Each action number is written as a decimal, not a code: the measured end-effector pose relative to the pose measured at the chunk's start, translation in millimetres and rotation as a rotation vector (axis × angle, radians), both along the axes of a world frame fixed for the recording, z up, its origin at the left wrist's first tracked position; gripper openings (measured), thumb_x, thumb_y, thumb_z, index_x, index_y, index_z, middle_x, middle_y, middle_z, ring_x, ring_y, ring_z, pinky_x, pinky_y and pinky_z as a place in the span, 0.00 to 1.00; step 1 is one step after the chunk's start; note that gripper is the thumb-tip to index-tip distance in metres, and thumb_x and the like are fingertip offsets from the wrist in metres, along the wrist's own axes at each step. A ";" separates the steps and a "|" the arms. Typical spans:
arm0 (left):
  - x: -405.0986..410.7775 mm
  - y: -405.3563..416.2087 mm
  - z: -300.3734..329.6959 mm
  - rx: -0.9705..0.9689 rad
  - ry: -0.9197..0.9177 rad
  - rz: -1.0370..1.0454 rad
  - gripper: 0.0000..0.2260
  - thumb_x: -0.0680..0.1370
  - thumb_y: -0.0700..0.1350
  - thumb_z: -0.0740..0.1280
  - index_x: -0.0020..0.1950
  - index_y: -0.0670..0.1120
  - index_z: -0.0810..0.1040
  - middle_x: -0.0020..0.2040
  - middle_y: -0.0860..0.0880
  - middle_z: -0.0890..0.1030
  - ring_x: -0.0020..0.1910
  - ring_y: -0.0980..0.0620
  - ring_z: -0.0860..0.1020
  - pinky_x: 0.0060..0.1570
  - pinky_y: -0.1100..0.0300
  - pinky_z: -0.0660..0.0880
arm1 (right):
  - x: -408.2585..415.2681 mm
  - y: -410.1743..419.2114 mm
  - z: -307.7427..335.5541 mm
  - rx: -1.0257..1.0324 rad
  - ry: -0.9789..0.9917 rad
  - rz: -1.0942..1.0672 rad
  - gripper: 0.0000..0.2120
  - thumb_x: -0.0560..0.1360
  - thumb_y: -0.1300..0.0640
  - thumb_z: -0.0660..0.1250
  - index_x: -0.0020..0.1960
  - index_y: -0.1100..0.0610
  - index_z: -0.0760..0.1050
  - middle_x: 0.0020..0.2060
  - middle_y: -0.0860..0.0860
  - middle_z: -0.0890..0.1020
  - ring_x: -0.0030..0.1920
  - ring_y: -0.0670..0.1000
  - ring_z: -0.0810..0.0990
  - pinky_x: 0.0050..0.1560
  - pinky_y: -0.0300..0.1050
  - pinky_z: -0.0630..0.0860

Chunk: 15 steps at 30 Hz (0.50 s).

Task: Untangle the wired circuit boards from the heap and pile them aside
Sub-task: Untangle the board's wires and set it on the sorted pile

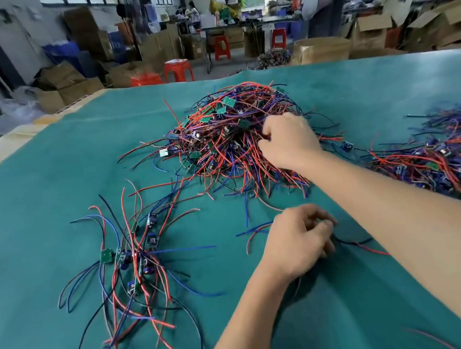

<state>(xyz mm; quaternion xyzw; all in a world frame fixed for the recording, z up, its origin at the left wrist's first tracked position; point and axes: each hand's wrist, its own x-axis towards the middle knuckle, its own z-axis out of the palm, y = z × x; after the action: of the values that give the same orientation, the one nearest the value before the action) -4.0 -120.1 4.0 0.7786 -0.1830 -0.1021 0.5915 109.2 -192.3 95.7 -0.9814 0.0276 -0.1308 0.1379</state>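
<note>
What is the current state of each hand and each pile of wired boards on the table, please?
Right hand: curled fingers reaching into the heap.
Left hand: pinching wires near the table.
Heap: tangled, in the centre.
Sorted pile: loosely spread, at left.
Far-right pile: dense, tangled.
Table cover: wrinkled near the left hand.

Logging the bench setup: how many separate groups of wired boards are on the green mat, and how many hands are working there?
Groups of wired boards: 3: the big heap, a small pile at left, another pile at right.
Hands: 2: right hand in the big heap, left hand holding wires.
Total: 5
</note>
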 end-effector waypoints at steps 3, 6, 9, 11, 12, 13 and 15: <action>-1.2 1.2 1.6 0.005 -0.038 -0.019 0.06 0.77 0.39 0.64 0.46 0.47 0.80 0.29 0.50 0.80 0.24 0.56 0.75 0.29 0.67 0.71 | 2.0 -33.2 -29.9 -0.065 0.096 -0.083 0.18 0.80 0.47 0.67 0.65 0.55 0.73 0.64 0.59 0.75 0.65 0.64 0.76 0.59 0.56 0.75; -1.3 0.0 2.0 0.003 -0.041 -0.031 0.06 0.76 0.39 0.63 0.46 0.47 0.80 0.29 0.50 0.81 0.24 0.57 0.75 0.30 0.67 0.70 | 0.8 -44.1 -44.0 -0.050 -0.010 -0.140 0.14 0.80 0.45 0.68 0.57 0.53 0.79 0.57 0.60 0.81 0.57 0.65 0.81 0.51 0.53 0.76; -1.3 -0.8 2.3 -0.004 -0.027 -0.022 0.07 0.76 0.39 0.63 0.46 0.47 0.80 0.28 0.51 0.80 0.24 0.57 0.75 0.29 0.67 0.70 | -1.5 -42.3 -41.4 -0.046 -0.054 -0.148 0.12 0.79 0.46 0.70 0.49 0.55 0.82 0.49 0.61 0.81 0.52 0.65 0.82 0.45 0.51 0.73; -0.2 -0.7 1.9 -0.022 -0.005 -0.011 0.07 0.77 0.39 0.63 0.46 0.46 0.80 0.28 0.51 0.80 0.24 0.56 0.75 0.28 0.67 0.70 | -2.2 -42.3 -38.9 0.002 -0.057 -0.150 0.13 0.78 0.46 0.70 0.43 0.56 0.81 0.43 0.59 0.78 0.48 0.64 0.80 0.43 0.48 0.71; 0.1 -0.4 1.6 -0.031 0.006 -0.012 0.07 0.77 0.39 0.63 0.46 0.46 0.80 0.28 0.51 0.80 0.24 0.56 0.75 0.27 0.67 0.70 | -3.0 -42.8 -37.0 0.045 -0.062 -0.154 0.15 0.78 0.46 0.70 0.40 0.56 0.80 0.42 0.59 0.78 0.46 0.63 0.78 0.43 0.48 0.70; -0.7 -0.4 2.5 -0.042 0.014 -0.006 0.07 0.77 0.39 0.63 0.46 0.45 0.80 0.28 0.51 0.80 0.24 0.55 0.75 0.27 0.67 0.70 | -4.1 -44.3 -35.2 0.097 -0.065 -0.157 0.15 0.77 0.46 0.70 0.39 0.56 0.80 0.41 0.59 0.78 0.44 0.62 0.76 0.43 0.47 0.69; -1.0 -0.3 3.8 -0.061 0.029 0.012 0.07 0.76 0.38 0.63 0.46 0.45 0.80 0.28 0.51 0.80 0.24 0.55 0.75 0.26 0.67 0.70 | -6.8 -47.9 -32.0 0.191 -0.069 -0.145 0.16 0.76 0.45 0.71 0.38 0.57 0.81 0.40 0.58 0.81 0.43 0.60 0.73 0.43 0.46 0.69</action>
<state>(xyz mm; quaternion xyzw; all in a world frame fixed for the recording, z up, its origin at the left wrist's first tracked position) -5.0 -120.4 7.8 0.7599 -0.1729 -0.1042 0.6179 102.4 -240.2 63.8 -0.9542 0.1060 -0.1710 0.2216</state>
